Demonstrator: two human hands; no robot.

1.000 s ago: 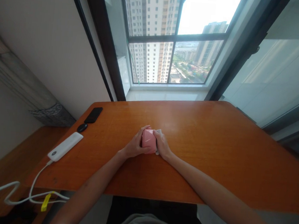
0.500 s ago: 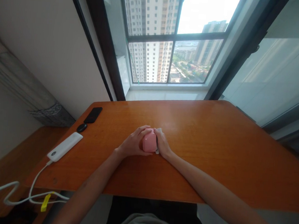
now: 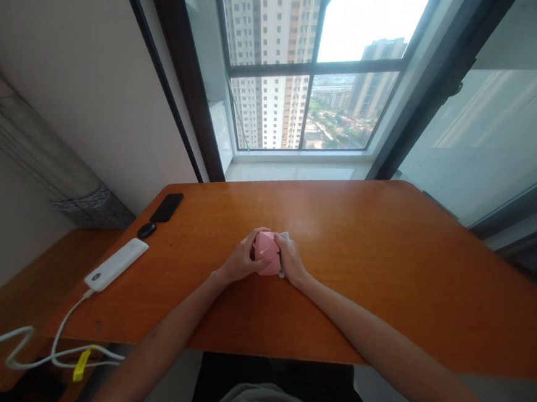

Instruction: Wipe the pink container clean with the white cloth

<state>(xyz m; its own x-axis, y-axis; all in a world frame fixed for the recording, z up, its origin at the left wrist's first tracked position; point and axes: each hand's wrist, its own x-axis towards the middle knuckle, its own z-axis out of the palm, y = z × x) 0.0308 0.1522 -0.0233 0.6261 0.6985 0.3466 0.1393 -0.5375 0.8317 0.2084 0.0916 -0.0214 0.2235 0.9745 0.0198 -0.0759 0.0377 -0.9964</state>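
Observation:
Between my two hands is a small pink block-like object [image 3: 267, 250] with rounded edges; its exact kind I cannot make out. My left hand [image 3: 244, 258] grips it from the left, fingers around the far side and thumb on the near face. On its other side, my right hand [image 3: 292, 260] is closed against it, thumb on the upper right edge. A whitish, thin piece [image 3: 285, 236] shows between the right hand and the pink object, possibly cloth or tissue. A small dark spot shows on the pink object near the right thumb.
The brown wooden table [image 3: 362, 245] stretches out under my hands. On its left side lie a black phone [image 3: 167, 207], a small black oval object [image 3: 146, 230] and a white power strip-like block [image 3: 117, 263] with a white cable [image 3: 66, 318]. A window [image 3: 310, 74] stands beyond.
The pink object has turned slightly in my hands. My left thumb has moved up from beneath it onto its near face, and my right hand stays on its right side.

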